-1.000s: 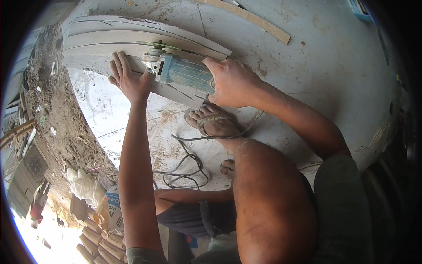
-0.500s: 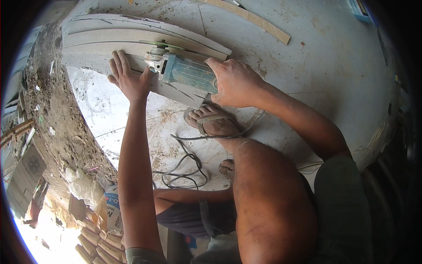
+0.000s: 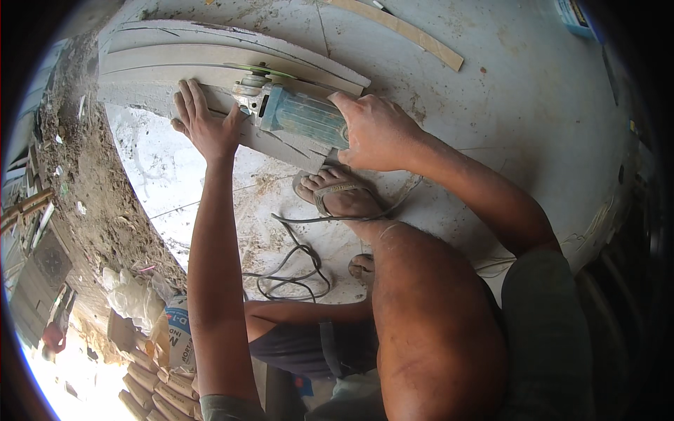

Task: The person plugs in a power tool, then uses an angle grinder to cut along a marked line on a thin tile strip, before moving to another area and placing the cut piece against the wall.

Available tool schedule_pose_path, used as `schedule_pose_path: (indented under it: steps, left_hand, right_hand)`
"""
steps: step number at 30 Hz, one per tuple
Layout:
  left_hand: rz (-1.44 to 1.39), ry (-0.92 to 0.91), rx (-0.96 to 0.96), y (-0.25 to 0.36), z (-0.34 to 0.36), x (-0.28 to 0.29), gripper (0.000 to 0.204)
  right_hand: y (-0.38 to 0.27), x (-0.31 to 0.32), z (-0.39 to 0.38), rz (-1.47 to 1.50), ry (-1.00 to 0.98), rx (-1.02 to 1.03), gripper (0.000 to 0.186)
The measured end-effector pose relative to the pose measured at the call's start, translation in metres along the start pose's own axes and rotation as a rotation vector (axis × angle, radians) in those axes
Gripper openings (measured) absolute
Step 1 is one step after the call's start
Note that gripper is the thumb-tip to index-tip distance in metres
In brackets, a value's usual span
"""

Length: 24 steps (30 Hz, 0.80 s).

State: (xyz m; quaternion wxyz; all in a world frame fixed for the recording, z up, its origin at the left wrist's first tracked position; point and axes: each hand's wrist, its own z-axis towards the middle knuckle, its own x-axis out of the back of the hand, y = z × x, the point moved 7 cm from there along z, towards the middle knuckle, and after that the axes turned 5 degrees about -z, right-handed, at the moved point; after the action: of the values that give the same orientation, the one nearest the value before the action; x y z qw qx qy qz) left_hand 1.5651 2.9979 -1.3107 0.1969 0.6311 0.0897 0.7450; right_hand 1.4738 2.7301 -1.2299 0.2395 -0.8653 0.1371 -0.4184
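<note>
My left hand (image 3: 206,125) presses on a grey board (image 3: 281,149) with fingers spread, its thumb beside the head of a teal angle grinder (image 3: 300,116). My right hand (image 3: 372,130) grips the grinder's rear body. The grinder's thin disc (image 3: 246,67) lies over the stacked pale boards, along a long narrow line in their surface. A sandalled foot (image 3: 337,193) is just below the boards' right end, with a black cord (image 3: 295,245) looping beside it.
A loose plywood strip (image 3: 421,38) lies on the tiled floor. A blue container (image 3: 572,17) is at the top right. On the left are a dirt strip (image 3: 91,161), debris, a plastic bag (image 3: 130,298), a printed sack (image 3: 179,333) and stacked brown packs (image 3: 158,393).
The grinder and my right hand have shifted slightly to the right along the boards. My left hand has moved very slightly upward and stays spread on the board.
</note>
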Motion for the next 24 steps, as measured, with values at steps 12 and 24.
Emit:
schedule_pose_path:
  steps: [12,24]
  left_hand:
    - [0.008,-0.002,0.008,-0.0013,-0.0007,-0.0014,0.105]
    - [0.018,-0.003,0.004,-0.0003,0.0002,-0.0015,0.104]
  right_hand:
    - [-0.0011,0.0038,-0.0025,0.035,-0.037,-0.021,0.041]
    - [-0.0012,0.003,-0.0041,0.015,-0.024,-0.029,0.044]
